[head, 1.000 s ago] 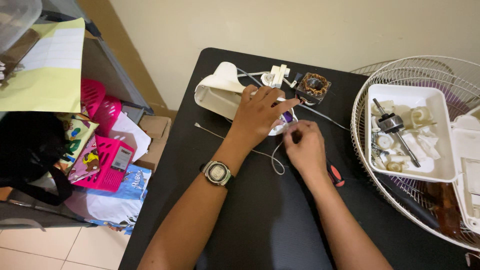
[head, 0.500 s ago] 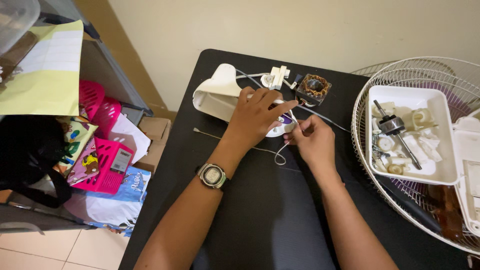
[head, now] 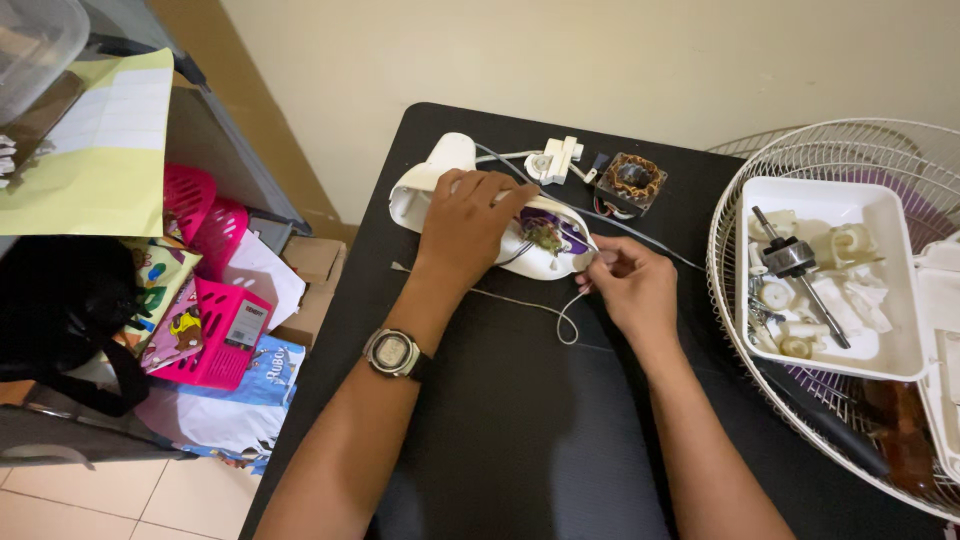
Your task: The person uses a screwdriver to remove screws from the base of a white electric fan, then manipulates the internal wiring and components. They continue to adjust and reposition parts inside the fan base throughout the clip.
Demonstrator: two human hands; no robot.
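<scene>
Table (head: 480, 450), black, fills the near middle; its left edge drops to tiled floor (head: 120, 500). Left hand (head: 470, 220) presses the white housing (head: 450, 185) at the far side; right hand (head: 630, 285) pinches a white wire (head: 530, 303) beside it. Fan grille (head: 760, 170) crowds right.

I am sitting at a black table (head: 520, 440) that is standing against a plain cream wall (head: 560, 60), under soft, even light. Left of the table, a grey shelf unit (head: 215, 150) is leaning into view, and pink plastic baskets (head: 215, 300) are crowding below it. Further down on that side, pale floor tiles (head: 120, 500) are showing. A brown cardboard box (head: 315, 262) is sitting between the baskets and the table.
</scene>
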